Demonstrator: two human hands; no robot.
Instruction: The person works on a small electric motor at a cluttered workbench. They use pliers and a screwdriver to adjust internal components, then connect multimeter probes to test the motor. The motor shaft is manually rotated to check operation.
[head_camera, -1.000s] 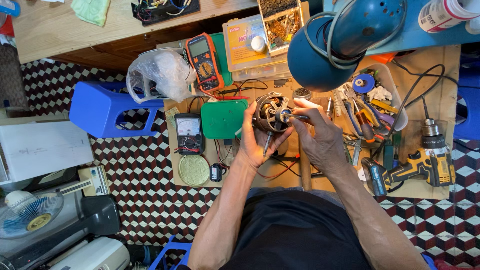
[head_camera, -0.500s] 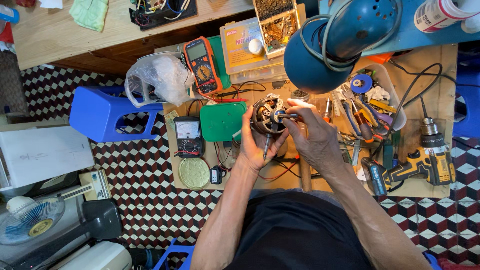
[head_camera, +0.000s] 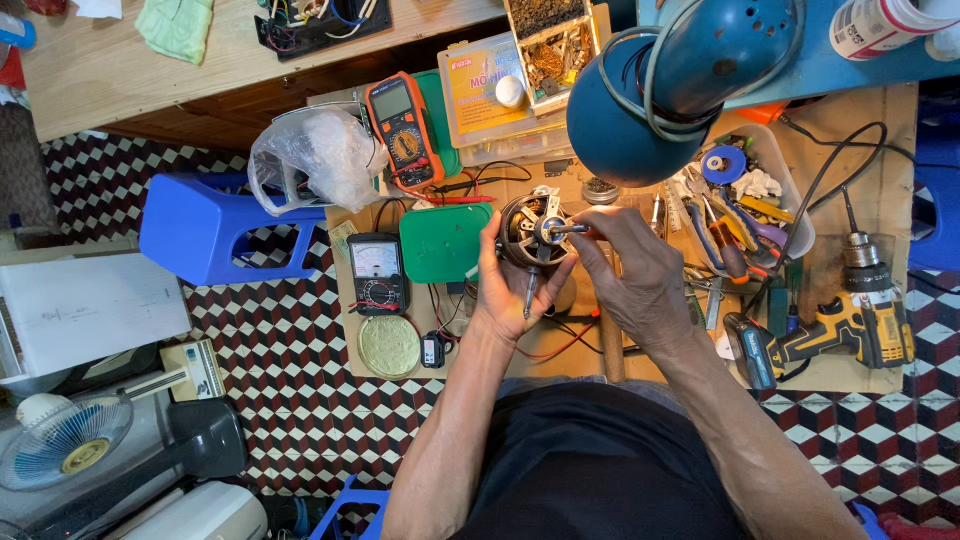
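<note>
View from above the workbench (head_camera: 640, 130). My left hand (head_camera: 510, 290) cups the motor (head_camera: 528, 232) from below and the side, fingers curled against its round housing, holding it just above the bench near the green lid (head_camera: 443, 243). My right hand (head_camera: 640, 275) pinches a thin metal tool (head_camera: 568, 229) between thumb and fingertips, its tip at the hub in the motor's middle. A second slim tool (head_camera: 530, 292) lies along my left palm. Just left of the lid sits the black meter (head_camera: 377, 273); the orange meter (head_camera: 404, 130) lies further back, the drill (head_camera: 850, 325) well to the right, and the blue lamp (head_camera: 690, 70) hangs over the work.

Risks, as judged: the housing is round and held by one hand only, so a sideways push from the tool could turn or tip it. The tool tip could skid off the hub into the windings. The red wires (head_camera: 545, 345) below the motor could snag my wrist.
</note>
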